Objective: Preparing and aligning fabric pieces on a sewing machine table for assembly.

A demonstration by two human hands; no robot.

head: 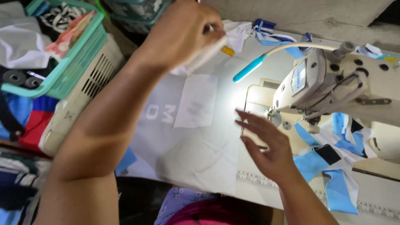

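Observation:
My left hand (179,33) is raised over the far left of the sewing table, fingers pinched on a strip of white fabric (204,56) that hangs down from it. My right hand (266,146) hovers flat with fingers spread, holding nothing, just left of the sewing machine's needle area (310,123). Beneath both lies a white garment piece (196,146) with pale lettering and a smaller white rectangular patch (196,102) on top.
A cream sewing machine (333,83) with a blue gooseneck lamp (250,68) stands at right. Blue, white and black fabric pieces (333,162) lie under it. At left are a teal basket (71,62) of cloth, a cream crate (83,96) and stacked garments (21,121).

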